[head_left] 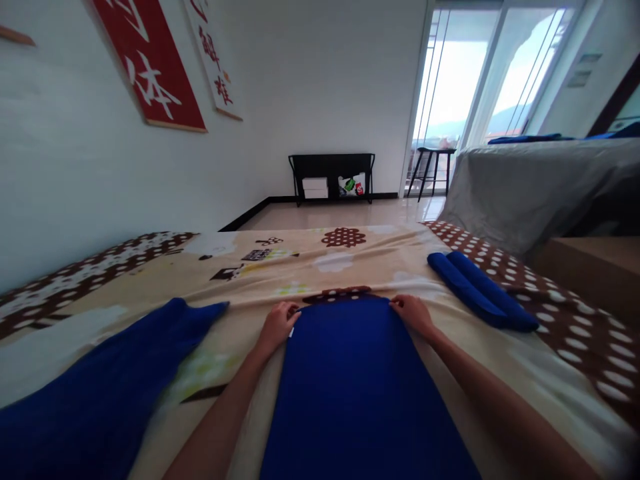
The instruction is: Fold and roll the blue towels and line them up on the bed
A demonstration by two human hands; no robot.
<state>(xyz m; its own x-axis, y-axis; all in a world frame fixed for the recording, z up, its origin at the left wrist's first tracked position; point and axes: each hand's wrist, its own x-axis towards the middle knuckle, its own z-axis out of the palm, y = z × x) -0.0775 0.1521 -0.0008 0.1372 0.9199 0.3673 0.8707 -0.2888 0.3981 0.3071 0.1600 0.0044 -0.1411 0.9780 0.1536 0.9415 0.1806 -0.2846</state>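
The head camera looks from the near side of the blanket (390, 253), close above it, facing forward and slightly down across its far edge to the back wall (330, 73) and, beyond the far right corner, the glass doors (453, 80).

Two hands, one left hand (277, 327) and one right hand (414, 315), and two blue cloths are in the frame: one cloth (357, 393) at the middle of the near edge of a single blanket (390, 257), a second cloth (100, 387) at its near left corner. Two blue rolls (467, 289) lie along the right edge. Beyond the far edge stand one rack (333, 163), holding one bag (353, 185) and what look like two boxes (315, 183), and one stool (436, 151). Two lettered scrolls (155, 67) hang past the left edge.
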